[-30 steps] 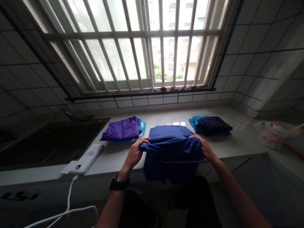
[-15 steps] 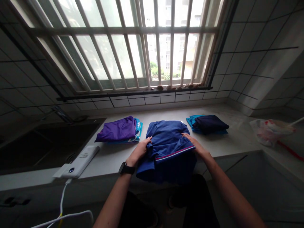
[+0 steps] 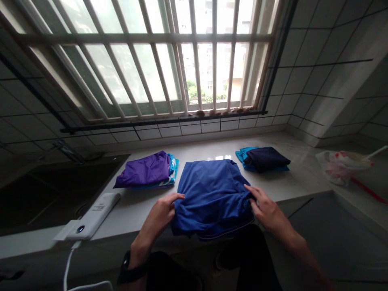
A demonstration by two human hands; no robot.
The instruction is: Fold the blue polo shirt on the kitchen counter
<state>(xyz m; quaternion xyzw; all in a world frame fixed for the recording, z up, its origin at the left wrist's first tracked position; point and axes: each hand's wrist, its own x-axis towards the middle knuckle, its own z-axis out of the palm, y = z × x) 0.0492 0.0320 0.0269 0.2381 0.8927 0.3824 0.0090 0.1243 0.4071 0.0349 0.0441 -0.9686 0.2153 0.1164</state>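
Lying over the front of the white counter [image 3: 136, 206], in the head view, is the blue garment [image 3: 212, 194], rumpled, its trimmed lower edge hanging past the counter's lip! It sits squarely between two folded stacks, the purple clothes pile [image 3: 145, 169] on the left and the navy-and-teal clothes pile [image 3: 266, 159] on the right, probably so both hands can reach its sides evenly while the counter bears most of the cloth. And the hands: left hand [image 3: 165, 208] at the garment's left edge, index stretched onto the fabric, other fingers curled; right hand [image 3: 268, 208] opposite, index and thumb a little apart beside bunched cloth. Is either one pinching? Can't tell from here! Off left, a white cabled device [image 3: 93, 216] rests beside the dark sink [image 3: 54, 190], well apart from the cloth.
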